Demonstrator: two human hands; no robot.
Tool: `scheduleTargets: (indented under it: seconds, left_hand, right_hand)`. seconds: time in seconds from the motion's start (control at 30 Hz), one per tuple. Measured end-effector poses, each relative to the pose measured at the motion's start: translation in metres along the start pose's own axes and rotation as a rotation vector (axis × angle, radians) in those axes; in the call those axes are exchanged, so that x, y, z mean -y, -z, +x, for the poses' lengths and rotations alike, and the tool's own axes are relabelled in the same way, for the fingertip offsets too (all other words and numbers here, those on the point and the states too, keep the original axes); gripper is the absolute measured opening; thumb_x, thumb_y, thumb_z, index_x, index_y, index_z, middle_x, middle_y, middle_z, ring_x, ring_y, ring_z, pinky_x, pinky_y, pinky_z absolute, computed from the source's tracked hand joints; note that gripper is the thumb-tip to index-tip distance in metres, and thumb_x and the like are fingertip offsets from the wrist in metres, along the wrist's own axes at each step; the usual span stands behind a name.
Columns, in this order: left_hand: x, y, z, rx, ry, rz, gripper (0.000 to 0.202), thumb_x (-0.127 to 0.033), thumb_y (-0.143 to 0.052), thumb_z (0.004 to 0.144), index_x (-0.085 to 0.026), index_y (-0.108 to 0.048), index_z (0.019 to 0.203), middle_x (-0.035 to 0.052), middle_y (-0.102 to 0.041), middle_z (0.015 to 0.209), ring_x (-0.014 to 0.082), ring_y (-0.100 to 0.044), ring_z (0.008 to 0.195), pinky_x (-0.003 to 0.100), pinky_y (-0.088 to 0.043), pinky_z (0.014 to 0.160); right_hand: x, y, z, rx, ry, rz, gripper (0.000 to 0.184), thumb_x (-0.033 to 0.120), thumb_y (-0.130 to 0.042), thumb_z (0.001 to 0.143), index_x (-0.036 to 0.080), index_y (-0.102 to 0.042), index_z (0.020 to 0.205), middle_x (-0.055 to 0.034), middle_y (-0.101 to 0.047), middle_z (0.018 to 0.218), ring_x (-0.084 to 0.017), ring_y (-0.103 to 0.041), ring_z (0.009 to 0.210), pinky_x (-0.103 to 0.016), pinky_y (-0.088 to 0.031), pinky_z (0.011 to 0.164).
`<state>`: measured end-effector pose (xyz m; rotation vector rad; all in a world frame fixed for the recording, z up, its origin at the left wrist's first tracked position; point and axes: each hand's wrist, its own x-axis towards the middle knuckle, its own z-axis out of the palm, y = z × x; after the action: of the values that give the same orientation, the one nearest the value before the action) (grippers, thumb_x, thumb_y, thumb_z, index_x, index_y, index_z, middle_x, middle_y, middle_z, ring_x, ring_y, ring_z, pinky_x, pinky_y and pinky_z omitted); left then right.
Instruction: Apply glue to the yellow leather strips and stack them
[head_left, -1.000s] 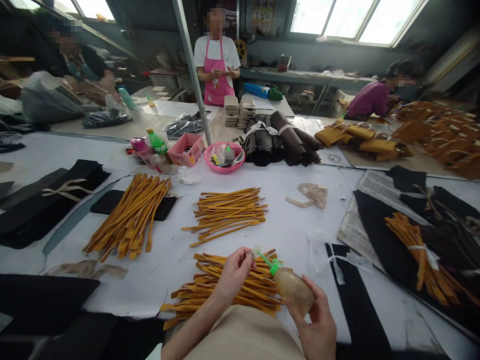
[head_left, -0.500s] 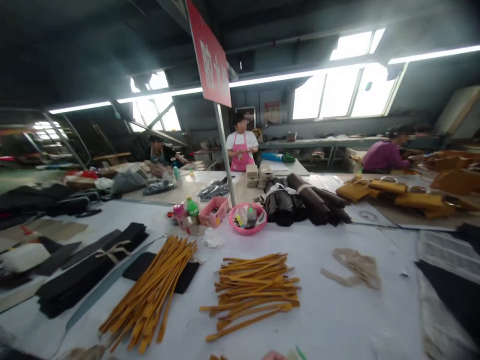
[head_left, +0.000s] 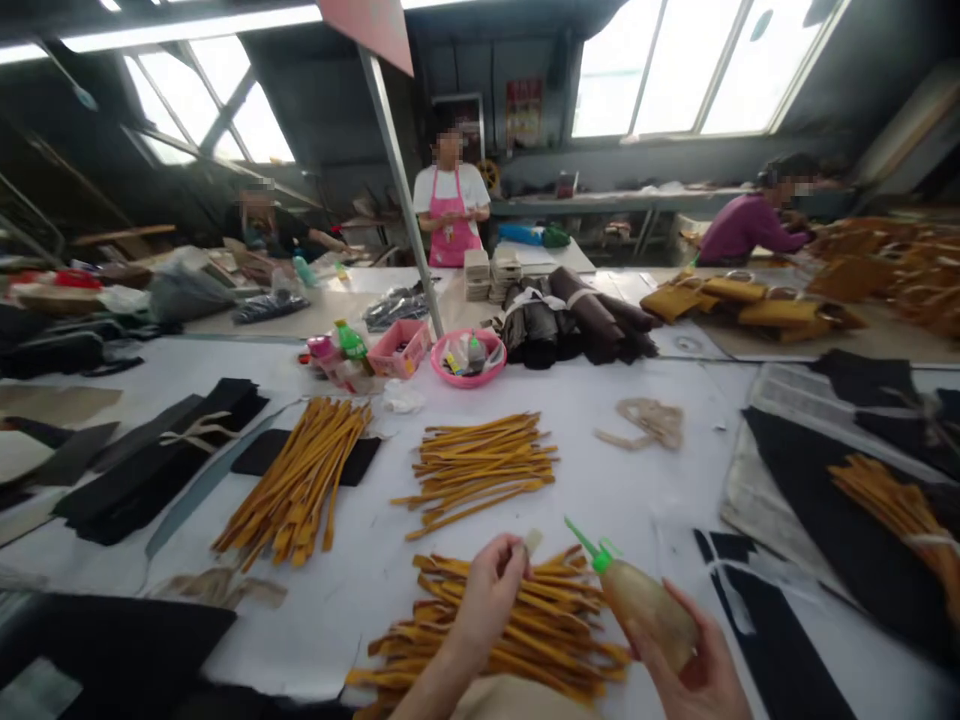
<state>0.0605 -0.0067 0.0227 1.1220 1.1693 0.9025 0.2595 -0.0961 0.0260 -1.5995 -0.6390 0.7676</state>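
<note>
In my right hand (head_left: 694,650) is a squeeze bottle (head_left: 645,605) with a green nozzle and a brownish filling. Its tip points up and to the left. My left hand (head_left: 491,580) pinches a small pale flat piece (head_left: 532,542) between thumb and fingertips; I cannot tell what it is. Beneath both hands lies a near pile of mustard-yellow leather straps (head_left: 420,625). A second pile of straps (head_left: 480,460) is spread just beyond, and a third bundle of straps (head_left: 296,480) rests to the left on a black sheet (head_left: 255,453).
A pink basin (head_left: 469,375) and a pink box (head_left: 400,350) stand by a metal post (head_left: 397,160). Dark rolls (head_left: 592,310) lie behind. Black strips (head_left: 772,630) are on the right, a beige cloth strip (head_left: 649,422) nearer the middle. A co-worker (head_left: 450,210) stands across the table.
The view has tipped down. Both hands have come into fuller view with the squeeze bottle and pale piece, and the near strap pile now shows.
</note>
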Motion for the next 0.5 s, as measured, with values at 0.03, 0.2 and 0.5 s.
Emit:
scheduleTargets:
  seconds: [0.03, 0.2, 0.5]
  left_hand:
    - [-0.001, 0.001, -0.001, 0.007, 0.001, -0.007, 0.041, -0.056, -0.055, 0.090, -0.017, -0.056, 0.078, -0.0010, -0.052, 0.068, 0.0117, -0.039, 0.058, 0.023, -0.030, 0.054]
    - [-0.005, 0.002, -0.008, 0.032, 0.015, -0.014, 0.034, -0.050, -0.054, 0.092, -0.017, -0.058, 0.084, -0.0003, -0.056, 0.072, 0.0122, -0.043, 0.062, 0.023, -0.033, 0.057]
    - [-0.009, 0.003, -0.012, 0.014, -0.045, 0.063, 0.034, -0.049, -0.054, 0.091, -0.017, -0.059, 0.081, -0.0009, -0.055, 0.068, 0.0132, -0.045, 0.061, 0.024, -0.035, 0.059]
  right_hand:
    - [-0.002, 0.004, -0.002, -0.005, 0.011, 0.003, 0.076, 0.052, -0.085, 0.061, 0.021, -0.058, 0.125, -0.0109, -0.070, 0.115, -0.033, -0.070, 0.093, -0.040, -0.061, 0.073]
    - [-0.002, 0.007, -0.017, 0.086, 0.113, -0.074, 0.065, 0.039, -0.086, 0.066, 0.022, -0.060, 0.123, -0.0097, -0.067, 0.122, -0.027, -0.068, 0.101, -0.033, -0.059, 0.081]
    - [-0.001, -0.002, -0.023, 0.042, 0.237, -0.258, 0.062, 0.045, -0.078, 0.076, 0.024, -0.056, 0.130, -0.0098, -0.060, 0.129, -0.027, -0.065, 0.104, -0.037, -0.056, 0.086]
